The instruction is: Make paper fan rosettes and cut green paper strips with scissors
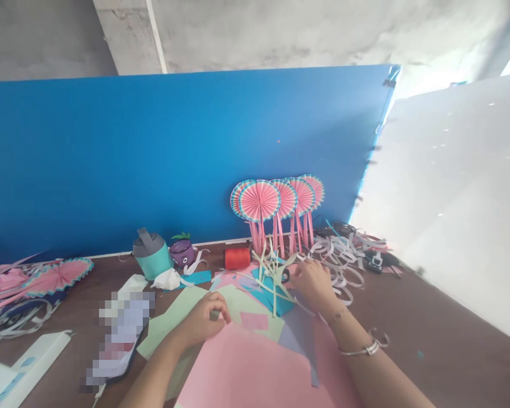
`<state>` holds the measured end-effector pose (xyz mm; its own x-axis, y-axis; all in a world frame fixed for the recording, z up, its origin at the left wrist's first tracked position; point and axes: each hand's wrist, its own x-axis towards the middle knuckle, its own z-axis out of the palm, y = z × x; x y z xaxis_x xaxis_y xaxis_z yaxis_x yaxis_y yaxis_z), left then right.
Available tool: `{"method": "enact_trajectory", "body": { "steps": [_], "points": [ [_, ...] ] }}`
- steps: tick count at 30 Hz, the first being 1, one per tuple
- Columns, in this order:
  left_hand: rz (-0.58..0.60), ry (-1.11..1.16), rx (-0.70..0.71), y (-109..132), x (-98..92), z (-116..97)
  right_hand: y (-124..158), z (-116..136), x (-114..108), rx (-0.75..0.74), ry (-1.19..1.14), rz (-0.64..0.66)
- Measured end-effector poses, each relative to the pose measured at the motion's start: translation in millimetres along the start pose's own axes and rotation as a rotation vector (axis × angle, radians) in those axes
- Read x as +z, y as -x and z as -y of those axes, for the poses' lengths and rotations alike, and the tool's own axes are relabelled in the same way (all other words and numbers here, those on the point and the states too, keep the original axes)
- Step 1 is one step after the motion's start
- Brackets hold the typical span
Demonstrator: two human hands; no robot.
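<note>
My left hand (206, 320) is closed at the upper left edge of a large pink paper sheet (263, 368), pinching it between thumb and fingers. A small dark object, too indistinct to name, shows inside its curl. Farther forward, my right hand (315, 283) has its fingers curled down among paper scraps. A black ring (285, 275), perhaps a scissors handle, shows at its fingertips; whether they grip it is unclear. Under and beyond the pink sheet lie pale green paper (174, 311), blue paper (284, 306) and a small pink piece (255, 321). Thin pale green strips (274, 283) lie tangled there.
Round pink paper fans (259, 201) lean upright against a blue partition (153, 158). A red thread spool (237, 258), a purple cup (182, 252) and a turquoise bottle (153, 258) stand at the back. White curled strips (340, 255) pile up at right; a phone (123, 340) lies left.
</note>
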<state>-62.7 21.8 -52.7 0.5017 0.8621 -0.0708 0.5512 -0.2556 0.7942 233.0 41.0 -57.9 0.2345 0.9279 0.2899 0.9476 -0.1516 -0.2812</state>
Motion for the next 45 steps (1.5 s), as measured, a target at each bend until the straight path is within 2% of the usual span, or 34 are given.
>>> {"method": "enact_trajectory", "body": {
  "steps": [4, 6, 8, 10, 13, 14, 16, 18, 22, 28, 33, 35, 38, 41, 45],
  "points": [
    [-0.012, -0.02, -0.019, -1, -1.5, -1, -1, 4, -8, 0.036, -0.326, -0.274],
    [-0.023, -0.023, -0.015, -1, -1.9, -1, 0, 9, -9, 0.03, -0.614, -0.27],
    [-0.037, -0.022, -0.008, 0, -2.1, -1, 2, 14, -8, 0.026, -0.923, -0.122],
    [-0.041, -0.024, -0.006, 0, -2.3, -2, 6, 20, -6, -0.001, -1.159, 0.151],
    [-0.046, -0.02, -0.015, 0, -2.9, -5, 16, 29, -8, -0.081, -1.274, 0.649],
    [-0.05, -0.017, -0.017, 0, -3.1, -6, 19, 32, -9, -0.095, -1.275, 0.769],
    [-0.062, -0.017, -0.019, 0, -3.4, -7, 26, 38, -11, -0.135, -1.256, 0.915],
    [-0.066, -0.026, -0.033, 1, -3.5, -7, 31, 43, -9, -0.183, -1.217, 0.976],
    [-0.072, -0.035, -0.088, 1, -3.0, -7, 34, 44, -1, -0.225, -1.118, 0.984],
    [-0.072, 0.074, -0.08, -1, -2.5, -7, 31, 41, 4, -0.193, -1.04, 0.905],
    [-0.055, 0.066, -0.096, 0, -0.5, 2, 30, 39, 7, -0.19, -0.893, 0.857],
    [-0.084, 0.027, -0.08, 0, 0.9, 4, 30, 40, 7, -0.194, -0.855, 0.823],
    [-0.156, -0.059, -0.032, -1, 2.5, 3, 30, 41, 4, -0.182, -0.873, 0.768],
    [-0.159, -0.091, -0.097, -1, 3.8, 0, 29, 43, -3, -0.151, -0.947, 0.734],
    [-0.158, -0.101, -0.186, 1, 6.1, -6, 30, 43, -10, -0.131, -1.103, 0.854]
  ]
}}
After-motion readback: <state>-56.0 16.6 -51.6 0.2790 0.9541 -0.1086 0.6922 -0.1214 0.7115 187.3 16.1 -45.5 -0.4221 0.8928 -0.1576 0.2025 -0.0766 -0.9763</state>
